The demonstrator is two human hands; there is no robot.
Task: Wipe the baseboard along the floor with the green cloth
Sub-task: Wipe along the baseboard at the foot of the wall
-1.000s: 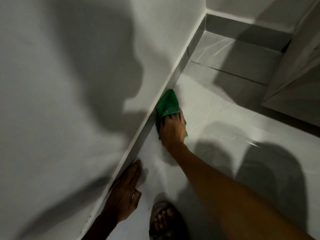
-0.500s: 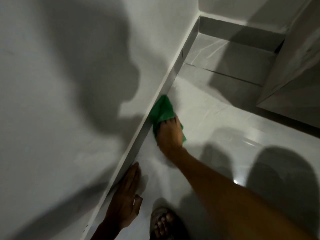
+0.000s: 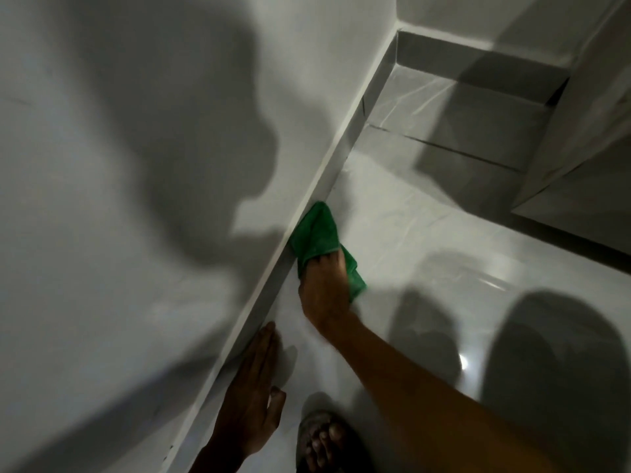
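green cloth point(image 3: 316, 233) partly under right hand point(image 3: 324, 291), fingertips hidden

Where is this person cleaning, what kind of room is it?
Probably an indoor room or hallway of a home, seen down at a corner. Glossy pale floor tiles, a plain painted wall and a grey baseboard meeting in the corner suggest that; which room, I cannot tell.

pale wall point(image 3: 136, 165) (heavily shadowed), glossy tiled floor point(image 3: 444, 240)
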